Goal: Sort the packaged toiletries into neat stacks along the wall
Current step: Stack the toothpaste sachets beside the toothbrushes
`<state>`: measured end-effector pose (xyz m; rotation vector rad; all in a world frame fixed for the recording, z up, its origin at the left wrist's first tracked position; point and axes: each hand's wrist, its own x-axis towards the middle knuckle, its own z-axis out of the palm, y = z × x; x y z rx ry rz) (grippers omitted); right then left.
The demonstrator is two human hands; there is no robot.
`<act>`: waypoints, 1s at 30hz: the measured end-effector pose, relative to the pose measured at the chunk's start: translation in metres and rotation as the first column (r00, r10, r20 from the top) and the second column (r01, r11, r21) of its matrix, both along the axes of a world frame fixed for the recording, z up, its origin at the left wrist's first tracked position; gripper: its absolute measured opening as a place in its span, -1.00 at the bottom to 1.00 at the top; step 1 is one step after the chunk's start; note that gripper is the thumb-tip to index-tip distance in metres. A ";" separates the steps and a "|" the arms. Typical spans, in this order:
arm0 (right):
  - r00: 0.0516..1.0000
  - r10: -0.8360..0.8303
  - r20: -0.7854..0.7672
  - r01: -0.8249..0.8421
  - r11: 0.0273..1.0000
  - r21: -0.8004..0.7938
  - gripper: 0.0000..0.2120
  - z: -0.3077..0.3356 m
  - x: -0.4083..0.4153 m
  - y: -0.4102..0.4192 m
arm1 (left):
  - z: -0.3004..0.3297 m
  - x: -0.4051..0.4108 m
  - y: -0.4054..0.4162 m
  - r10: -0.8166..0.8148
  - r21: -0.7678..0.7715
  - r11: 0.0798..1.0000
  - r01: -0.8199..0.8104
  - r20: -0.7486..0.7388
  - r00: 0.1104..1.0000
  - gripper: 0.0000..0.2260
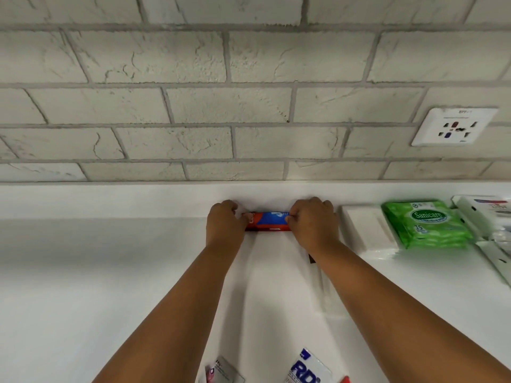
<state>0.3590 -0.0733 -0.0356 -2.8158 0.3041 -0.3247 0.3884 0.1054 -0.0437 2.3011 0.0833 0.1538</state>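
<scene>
Both arms are stretched out to the back of the white tabletop (110, 272), right where it meets the brick wall (193, 106). The left hand (225, 223) and the right hand (313, 223) have their fingers curled round the two ends of a red and blue box (269, 221), holding it lengthwise against the wall; the hands cover both ends, so its lettering can't be read. Just beside the right hand lies a white pack (365, 230), its face blank from here. Next along is a stack of green wipes packs (427, 225) reading "Sanicare" and "15". Past that, white cartons (486, 214) run off the right edge, their print blurred. Down at the bottom edge a sachet (308, 369) shows "RD" in blue, cut off below, and a smaller clear packet (221, 373) to its left is too smeared to read. On the wall, a white socket plate (455, 127).
</scene>
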 end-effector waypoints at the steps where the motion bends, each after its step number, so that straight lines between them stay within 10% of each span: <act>1: 1.000 0.006 0.005 -0.006 1.000 0.016 -0.81 0.004 -0.003 0.001 | 0.004 -0.003 0.002 -0.007 0.009 1.000 0.006 0.011 1.000 -0.66; 23: 0.992 0.079 -0.097 -0.019 0.859 0.511 -0.83 0.025 -0.221 0.027 | 0.033 -0.227 0.014 -0.272 0.104 0.956 0.273 -0.025 0.962 -0.83; 30: 0.969 -0.004 -0.247 0.082 0.948 0.307 -0.49 -0.009 -0.271 0.010 | 0.011 -0.283 0.004 -0.342 0.276 0.892 0.358 -0.108 0.934 -0.73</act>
